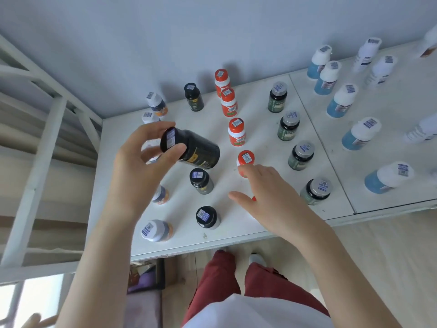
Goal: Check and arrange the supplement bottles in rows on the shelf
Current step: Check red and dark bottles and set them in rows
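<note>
Four black bottles (201, 182) counted.
Left hand (139, 162) pinches the tilted bottle (196, 150); right hand (267, 192), fingers spread, near the shelf (236, 240) front edge.

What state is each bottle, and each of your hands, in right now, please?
Black bottle, held off the shelf, tipped sideways.
Left hand, grips the black bottle at its cap.
Right hand, open, above the shelf.
Orange-capped bottle, upright, partly behind the right hand's fingers.
Green bottles, upright in a row.
Blue bottles, upright, capped.

The right hand (272, 195) hides nearly all of a red bottle (254, 198); the right edge crops a white bottle (430, 42).
</note>
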